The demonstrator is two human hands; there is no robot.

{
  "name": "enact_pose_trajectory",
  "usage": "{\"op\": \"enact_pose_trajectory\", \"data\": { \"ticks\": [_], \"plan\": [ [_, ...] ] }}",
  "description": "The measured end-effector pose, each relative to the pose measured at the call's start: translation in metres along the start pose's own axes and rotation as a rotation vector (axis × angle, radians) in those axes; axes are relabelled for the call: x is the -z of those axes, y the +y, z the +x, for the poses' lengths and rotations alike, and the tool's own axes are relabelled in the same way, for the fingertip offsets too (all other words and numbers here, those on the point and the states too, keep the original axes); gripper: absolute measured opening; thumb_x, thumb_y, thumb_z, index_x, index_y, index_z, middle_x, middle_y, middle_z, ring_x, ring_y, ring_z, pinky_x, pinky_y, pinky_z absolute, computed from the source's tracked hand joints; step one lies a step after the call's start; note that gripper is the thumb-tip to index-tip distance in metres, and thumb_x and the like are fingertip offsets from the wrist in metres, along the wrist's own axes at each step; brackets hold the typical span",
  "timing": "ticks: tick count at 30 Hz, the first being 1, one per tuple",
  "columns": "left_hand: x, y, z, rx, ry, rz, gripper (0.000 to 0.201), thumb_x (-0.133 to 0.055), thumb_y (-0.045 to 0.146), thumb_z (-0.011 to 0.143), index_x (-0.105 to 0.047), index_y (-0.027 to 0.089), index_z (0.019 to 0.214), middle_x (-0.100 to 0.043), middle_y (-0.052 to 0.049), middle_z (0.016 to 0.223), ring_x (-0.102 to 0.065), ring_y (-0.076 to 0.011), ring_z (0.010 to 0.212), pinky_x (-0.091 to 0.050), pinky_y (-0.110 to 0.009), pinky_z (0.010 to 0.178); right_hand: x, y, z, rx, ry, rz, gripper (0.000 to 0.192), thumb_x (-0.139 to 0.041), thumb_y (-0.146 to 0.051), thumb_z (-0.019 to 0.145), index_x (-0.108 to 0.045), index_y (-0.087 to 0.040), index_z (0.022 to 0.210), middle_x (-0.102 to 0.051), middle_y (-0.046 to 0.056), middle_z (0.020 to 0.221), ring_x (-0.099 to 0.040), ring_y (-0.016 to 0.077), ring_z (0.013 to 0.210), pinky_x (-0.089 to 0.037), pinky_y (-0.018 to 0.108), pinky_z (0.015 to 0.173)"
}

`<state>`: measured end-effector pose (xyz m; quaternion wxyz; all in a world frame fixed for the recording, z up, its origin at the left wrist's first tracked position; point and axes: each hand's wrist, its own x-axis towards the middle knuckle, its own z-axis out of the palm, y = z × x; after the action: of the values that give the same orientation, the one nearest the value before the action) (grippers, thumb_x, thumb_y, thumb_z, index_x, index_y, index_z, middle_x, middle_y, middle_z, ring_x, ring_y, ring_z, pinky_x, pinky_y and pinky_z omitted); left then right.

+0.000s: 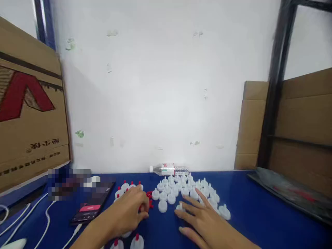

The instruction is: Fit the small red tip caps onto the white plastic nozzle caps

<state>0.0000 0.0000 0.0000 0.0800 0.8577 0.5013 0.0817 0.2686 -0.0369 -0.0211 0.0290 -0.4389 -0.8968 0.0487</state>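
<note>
your left hand (135, 207) pinches, maybe, a red tip (149, 195); your right hand (199, 216), fingers spread, could topple white caps (181, 190) at its 12 o'clock.

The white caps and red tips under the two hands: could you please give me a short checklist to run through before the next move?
1. Left hand over the small red tips: ok.
2. Right hand touching a white cap: ok.
3. Grip on a red tip: cannot tell, fingers curled over it.
4. Loose white caps upright within reach: ok.
5. Caps with red tips kept apart: ok.
6. Phone and water bottle clear of the hands: ok.
</note>
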Motion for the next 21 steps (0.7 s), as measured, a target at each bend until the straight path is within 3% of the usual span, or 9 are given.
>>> {"op": "enact_pose_trajectory", "data": {
  "ticks": [7, 14, 18, 21],
  "plan": [
    [-0.008, -0.008, 0.004, 0.009, -0.022, 0.012, 0.011, -0.069, 0.009, 0.084, -0.074, 0.019, 0.087, -0.071, -0.007, 0.098, -0.061, -0.0258, 0.098, -0.045, -0.033, 0.081, -0.011, 0.003, -0.001, 0.017, 0.163, 0.014, 0.03, -0.052, -0.037, 0.103, -0.064, -0.029, 0.129, -0.069, 0.007, 0.118, -0.058, 0.0295, 0.125, -0.017, 0.066, 0.12],
    [-0.011, -0.008, 0.0, -0.092, 0.072, -0.031, 0.009, -0.059, 0.014, 0.088, -0.065, 0.02, 0.088, -0.068, -0.005, 0.096, -0.061, -0.0227, 0.09, -0.045, -0.031, 0.077, -0.021, 0.008, 0.001, 0.069, 0.207, -0.044, 0.025, -0.06, -0.024, 0.098, -0.065, -0.031, 0.122, -0.067, 0.004, 0.106, -0.066, 0.0251, 0.108, -0.025, 0.067, 0.117],
    [-0.018, -0.004, 0.0, -0.179, 0.14, -0.137, 0.01, -0.055, 0.019, 0.09, -0.063, 0.023, 0.095, -0.067, -0.002, 0.097, -0.062, -0.0207, 0.091, -0.046, -0.031, 0.081, -0.025, 0.008, 0.0, 0.142, 0.305, -0.051, 0.038, -0.053, -0.008, 0.097, -0.061, -0.031, 0.127, -0.063, 0.007, 0.114, -0.066, 0.0215, 0.107, -0.031, 0.061, 0.116],
    [-0.027, 0.005, 0.001, -0.225, 0.173, -0.209, 0.013, -0.055, 0.019, 0.092, -0.065, 0.024, 0.097, -0.069, -0.001, 0.101, -0.063, -0.0205, 0.097, -0.046, -0.032, 0.091, -0.024, 0.005, -0.002, 0.198, 0.37, -0.053, 0.051, -0.053, -0.002, 0.091, -0.057, -0.031, 0.133, -0.059, 0.011, 0.123, -0.063, 0.0235, 0.113, -0.048, 0.048, 0.105]
  ]
}}
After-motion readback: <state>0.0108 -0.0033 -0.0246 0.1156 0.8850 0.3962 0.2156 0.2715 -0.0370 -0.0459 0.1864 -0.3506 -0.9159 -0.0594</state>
